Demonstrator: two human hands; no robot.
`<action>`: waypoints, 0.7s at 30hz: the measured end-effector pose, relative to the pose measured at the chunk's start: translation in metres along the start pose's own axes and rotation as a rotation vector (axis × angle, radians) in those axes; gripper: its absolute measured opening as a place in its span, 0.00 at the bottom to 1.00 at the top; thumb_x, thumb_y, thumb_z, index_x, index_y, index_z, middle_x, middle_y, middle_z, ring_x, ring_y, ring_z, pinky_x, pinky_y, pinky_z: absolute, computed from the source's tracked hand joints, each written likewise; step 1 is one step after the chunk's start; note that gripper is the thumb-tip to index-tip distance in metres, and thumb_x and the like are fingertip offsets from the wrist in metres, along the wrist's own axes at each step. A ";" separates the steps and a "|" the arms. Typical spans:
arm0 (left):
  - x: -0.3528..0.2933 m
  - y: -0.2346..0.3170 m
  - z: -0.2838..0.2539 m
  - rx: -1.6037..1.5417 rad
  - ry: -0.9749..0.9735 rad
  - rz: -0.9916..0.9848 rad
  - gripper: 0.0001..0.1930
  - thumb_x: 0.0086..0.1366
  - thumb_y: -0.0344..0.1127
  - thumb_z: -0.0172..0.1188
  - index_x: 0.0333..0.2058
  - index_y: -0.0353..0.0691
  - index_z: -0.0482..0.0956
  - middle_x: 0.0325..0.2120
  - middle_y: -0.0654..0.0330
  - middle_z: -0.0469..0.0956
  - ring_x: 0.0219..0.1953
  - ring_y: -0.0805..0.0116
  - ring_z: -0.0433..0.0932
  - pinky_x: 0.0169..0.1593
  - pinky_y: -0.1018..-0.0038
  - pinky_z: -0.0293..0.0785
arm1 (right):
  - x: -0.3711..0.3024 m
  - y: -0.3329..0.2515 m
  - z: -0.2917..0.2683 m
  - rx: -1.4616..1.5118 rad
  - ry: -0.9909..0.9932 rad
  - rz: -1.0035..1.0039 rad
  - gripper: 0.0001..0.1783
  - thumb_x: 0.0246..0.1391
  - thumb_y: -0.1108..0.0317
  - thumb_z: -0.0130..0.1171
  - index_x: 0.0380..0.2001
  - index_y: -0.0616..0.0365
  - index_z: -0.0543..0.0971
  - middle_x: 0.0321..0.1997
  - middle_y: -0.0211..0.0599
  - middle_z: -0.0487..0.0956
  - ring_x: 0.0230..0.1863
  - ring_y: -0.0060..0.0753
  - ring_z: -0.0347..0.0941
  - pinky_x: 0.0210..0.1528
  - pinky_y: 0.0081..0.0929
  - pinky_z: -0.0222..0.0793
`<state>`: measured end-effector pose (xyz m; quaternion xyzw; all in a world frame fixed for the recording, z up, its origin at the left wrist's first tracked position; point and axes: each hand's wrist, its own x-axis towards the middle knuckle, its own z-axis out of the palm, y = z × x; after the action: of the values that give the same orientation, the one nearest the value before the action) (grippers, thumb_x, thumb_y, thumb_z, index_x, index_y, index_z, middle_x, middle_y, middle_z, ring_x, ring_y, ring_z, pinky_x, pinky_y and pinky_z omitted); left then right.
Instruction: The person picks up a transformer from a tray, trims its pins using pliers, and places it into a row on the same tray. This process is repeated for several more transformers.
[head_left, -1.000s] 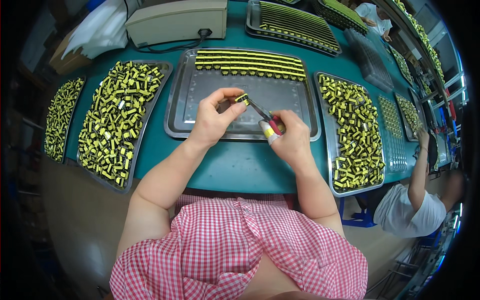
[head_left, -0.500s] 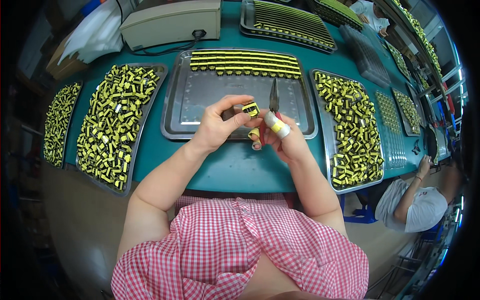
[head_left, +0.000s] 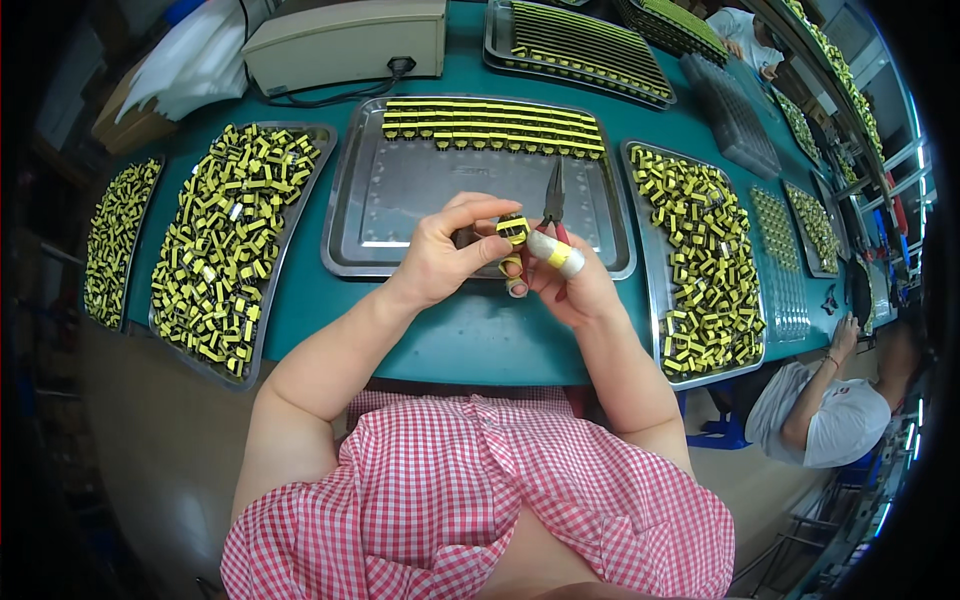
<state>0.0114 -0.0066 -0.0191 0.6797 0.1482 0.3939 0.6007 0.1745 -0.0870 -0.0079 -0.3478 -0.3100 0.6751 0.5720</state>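
Pinched between the thumb and fingers of my left hand [head_left: 445, 250] is a small yellow-and-black transformer [head_left: 513, 229]. My right hand [head_left: 575, 275] grips long-nose pliers [head_left: 555, 195] with red handles, their dark jaws pointing away from me. Tape wraps several of my right-hand fingers, white and yellow on the thumb. Both hands meet over the front edge of a metal tray [head_left: 350, 200], the right thumb close beside the transformer. Along the tray's far side stand neat rows of like transformers [head_left: 490, 125].
Trays heaped with loose transformers flank me, at left [head_left: 225, 240] and right [head_left: 700, 260]. A beige box-shaped device [head_left: 345, 45] with a black cable stands behind. Another filled tray [head_left: 580, 50] lies at the back. Co-workers sit at right, one in a white shirt [head_left: 835, 420].
The transformer has turned in my left fingers and shifted slightly right. The pliers have tilted a little to the right in my right hand, and more of their red handles shows.
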 end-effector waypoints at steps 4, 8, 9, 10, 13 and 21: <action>-0.001 0.006 0.004 -0.103 0.036 -0.033 0.24 0.56 0.27 0.59 0.52 0.35 0.66 0.42 0.58 0.69 0.39 0.73 0.72 0.38 0.80 0.70 | 0.000 -0.001 0.001 -0.003 0.007 -0.017 0.24 0.55 0.54 0.52 0.47 0.64 0.70 0.33 0.36 0.76 0.30 0.28 0.72 0.28 0.22 0.67; 0.001 0.011 -0.002 -0.391 0.097 -0.221 0.26 0.65 0.42 0.48 0.56 0.33 0.56 0.41 0.51 0.69 0.33 0.68 0.76 0.33 0.77 0.74 | -0.004 0.003 0.007 -0.704 0.232 -0.429 0.19 0.46 0.70 0.61 0.43 0.62 0.72 0.33 0.33 0.76 0.30 0.24 0.70 0.30 0.20 0.67; 0.001 0.016 -0.003 -0.585 0.128 -0.301 0.27 0.67 0.48 0.43 0.55 0.31 0.56 0.40 0.50 0.69 0.32 0.68 0.76 0.32 0.77 0.75 | -0.004 0.005 0.007 -1.044 0.265 -0.637 0.19 0.43 0.75 0.62 0.41 0.61 0.73 0.33 0.32 0.76 0.30 0.22 0.70 0.30 0.20 0.67; 0.002 0.017 -0.002 -0.500 0.144 -0.304 0.31 0.67 0.56 0.34 0.55 0.32 0.55 0.40 0.49 0.70 0.32 0.69 0.76 0.33 0.77 0.74 | -0.004 0.003 0.013 -1.158 0.251 -0.729 0.20 0.35 0.79 0.64 0.37 0.60 0.74 0.33 0.33 0.76 0.29 0.25 0.70 0.31 0.21 0.66; 0.003 0.015 -0.005 -0.513 0.160 -0.283 0.31 0.67 0.56 0.33 0.55 0.33 0.56 0.40 0.49 0.72 0.33 0.70 0.75 0.35 0.76 0.74 | 0.002 0.005 0.018 -1.332 0.087 -0.983 0.24 0.27 0.81 0.65 0.35 0.58 0.74 0.32 0.35 0.77 0.28 0.31 0.70 0.31 0.24 0.65; -0.001 0.017 -0.003 -0.470 0.059 -0.255 0.30 0.68 0.55 0.32 0.56 0.35 0.57 0.40 0.52 0.72 0.36 0.72 0.74 0.40 0.77 0.71 | 0.000 0.008 0.021 -1.433 0.119 -1.059 0.24 0.21 0.81 0.65 0.31 0.58 0.75 0.32 0.34 0.78 0.26 0.32 0.72 0.31 0.27 0.61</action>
<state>0.0041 -0.0087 -0.0037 0.4857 0.1546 0.3581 0.7823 0.1527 -0.0884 -0.0029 -0.4677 -0.7472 -0.0526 0.4692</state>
